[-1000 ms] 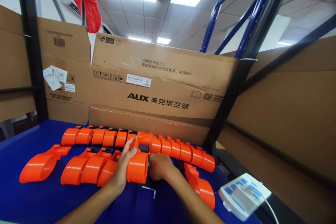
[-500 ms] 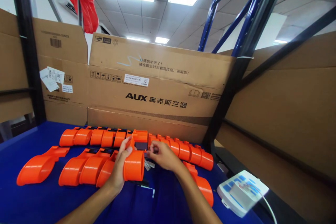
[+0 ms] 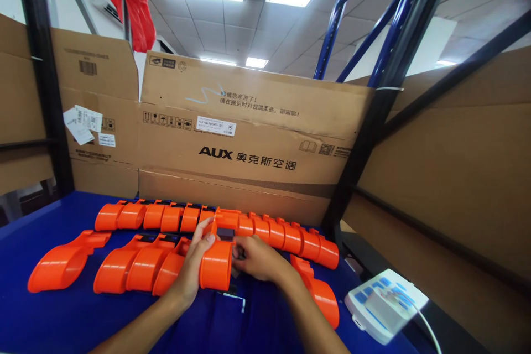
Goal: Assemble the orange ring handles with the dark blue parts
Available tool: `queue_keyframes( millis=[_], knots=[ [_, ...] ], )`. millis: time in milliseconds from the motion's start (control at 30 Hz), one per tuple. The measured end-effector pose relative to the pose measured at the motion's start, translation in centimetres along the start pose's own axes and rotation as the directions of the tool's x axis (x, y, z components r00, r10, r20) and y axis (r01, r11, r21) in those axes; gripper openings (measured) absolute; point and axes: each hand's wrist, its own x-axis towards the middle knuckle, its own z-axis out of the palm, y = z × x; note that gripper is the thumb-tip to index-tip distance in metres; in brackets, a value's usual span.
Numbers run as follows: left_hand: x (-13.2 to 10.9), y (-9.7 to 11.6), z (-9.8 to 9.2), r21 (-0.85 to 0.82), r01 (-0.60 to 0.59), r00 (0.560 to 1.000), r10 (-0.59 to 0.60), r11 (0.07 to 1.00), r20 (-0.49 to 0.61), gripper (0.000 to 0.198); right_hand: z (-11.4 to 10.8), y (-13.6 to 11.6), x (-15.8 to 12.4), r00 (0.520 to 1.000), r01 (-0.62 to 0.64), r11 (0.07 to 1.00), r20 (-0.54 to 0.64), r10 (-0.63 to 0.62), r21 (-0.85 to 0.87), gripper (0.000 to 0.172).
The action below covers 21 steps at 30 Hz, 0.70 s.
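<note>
My left hand (image 3: pixel 198 265) is closed round an orange plastic holder (image 3: pixel 216 265) that has a round loop at the near end and a square frame above it. A dark panel (image 3: pixel 226 235) shows inside the frame. My right hand (image 3: pixel 258 259) is at the holder's right side, its fingers curled in a pinch close to the frame. A small dark bit shows at its fingertips, too unclear to name. Below the holder, a small black and silvery piece (image 3: pixel 232 297) lies on the blue tabletop (image 3: pixel 199 332).
Several similar orange holders (image 3: pixel 110 217) stand in a back row, with more at front left (image 3: pixel 112 271) and one at right (image 3: pixel 323 301). A white power strip (image 3: pixel 385 304) with a cable lies right. Cardboard (image 3: pixel 249 138) walls the back; a black post (image 3: pixel 352 177) rises at right.
The holder and my left hand have shifted slightly right and down, and the frame has tilted. My right hand has turned and dropped lower, its fingertips now beside the loop.
</note>
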Motion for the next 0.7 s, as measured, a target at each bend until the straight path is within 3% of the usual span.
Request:
queue_keyframes(
  millis=[100,200,333,500,567,700],
  knots=[
    [0.2,-0.2,0.0,0.002,-0.001,1.000,0.001,1.000,0.004,0.072,-0.3,0.7,-0.1,0.972,0.105,0.985,-0.222,-0.072,0.140,0.012],
    [0.2,-0.3,0.1,-0.020,-0.001,1.000,0.002,1.000,0.026,0.075,-0.5,1.1,-0.4,0.918,0.203,0.910,-0.394,-0.048,0.363,0.016],
    [0.0,-0.3,0.3,-0.037,-0.001,0.999,0.002,0.999,0.039,0.082,-0.5,0.9,-1.0,0.909,0.255,0.731,-0.415,0.043,0.633,0.032],
    [-0.5,0.0,0.6,-0.040,-0.013,1.000,0.014,0.999,0.025,0.071,-0.2,0.6,-0.8,0.861,0.316,0.591,-0.486,0.150,0.742,0.044],
    [-0.5,0.0,0.7,-0.024,-0.006,1.000,0.006,1.000,-0.003,0.070,0.0,0.7,-0.5,0.832,0.332,0.572,-0.519,0.197,0.750,0.040],
    [-0.1,-0.3,0.5,0.027,0.020,0.997,-0.017,0.999,-0.078,0.070,0.2,0.9,-0.2,0.800,0.335,0.618,-0.561,0.213,0.712,0.038]
  ],
)
